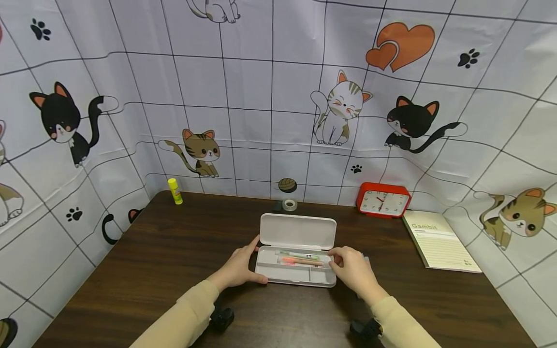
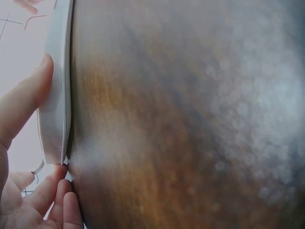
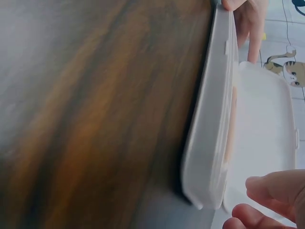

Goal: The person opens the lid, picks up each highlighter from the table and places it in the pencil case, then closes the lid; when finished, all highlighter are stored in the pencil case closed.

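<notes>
A white pencil case (image 1: 278,276) lies with its lid (image 1: 298,231) raised at the back. Inside are an orange-pink pen (image 1: 302,261) and a green-and-white pen (image 1: 300,254), lying lengthwise in the long compartment. My left hand (image 1: 237,267) holds the case's left end, thumb on the front wall and fingers round the side and back corner, as the left wrist view also shows. Over the right end hovers my right hand (image 1: 352,270), its fingers loosely bent; in the right wrist view a gap shows between thumb and fingers, with nothing visible in it.
Behind the case stands a roll of tape (image 1: 289,205). A yellow glue stick (image 1: 175,191) is at the back left. To the back right are a red alarm clock (image 1: 384,199) and a notepad (image 1: 441,241). A greyish object (image 1: 367,260) is mostly hidden behind my right hand.
</notes>
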Demonstrator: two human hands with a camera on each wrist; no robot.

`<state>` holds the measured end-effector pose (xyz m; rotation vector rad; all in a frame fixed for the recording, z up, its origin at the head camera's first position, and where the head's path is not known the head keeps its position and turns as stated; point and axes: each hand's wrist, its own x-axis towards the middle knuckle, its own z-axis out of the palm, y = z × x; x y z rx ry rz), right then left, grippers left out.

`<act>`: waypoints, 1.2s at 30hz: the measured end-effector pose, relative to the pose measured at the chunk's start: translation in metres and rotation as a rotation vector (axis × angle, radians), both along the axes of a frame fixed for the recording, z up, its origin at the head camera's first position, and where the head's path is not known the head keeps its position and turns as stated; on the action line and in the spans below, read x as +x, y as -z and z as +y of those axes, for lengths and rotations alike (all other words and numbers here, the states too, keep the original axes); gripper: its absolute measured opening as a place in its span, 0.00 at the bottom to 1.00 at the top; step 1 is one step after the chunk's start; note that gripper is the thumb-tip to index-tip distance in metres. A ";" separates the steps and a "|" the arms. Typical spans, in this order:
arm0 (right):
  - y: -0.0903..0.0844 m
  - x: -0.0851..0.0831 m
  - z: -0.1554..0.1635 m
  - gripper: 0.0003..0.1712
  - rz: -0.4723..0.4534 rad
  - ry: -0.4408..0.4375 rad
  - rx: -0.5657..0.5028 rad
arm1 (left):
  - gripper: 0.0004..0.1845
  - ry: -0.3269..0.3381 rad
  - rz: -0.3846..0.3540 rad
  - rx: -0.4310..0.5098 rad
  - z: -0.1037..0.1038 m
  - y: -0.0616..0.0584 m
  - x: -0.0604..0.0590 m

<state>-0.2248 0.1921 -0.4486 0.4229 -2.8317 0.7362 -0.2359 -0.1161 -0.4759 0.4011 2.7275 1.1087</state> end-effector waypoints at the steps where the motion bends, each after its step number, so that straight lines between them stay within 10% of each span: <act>1: 0.000 0.001 0.003 0.09 -0.001 0.009 -0.002 | 0.63 -0.001 0.000 0.002 0.000 0.000 0.000; 36: 0.016 0.020 0.085 0.15 -0.084 0.165 0.002 | 0.64 -0.006 0.015 -0.023 -0.001 0.006 -0.002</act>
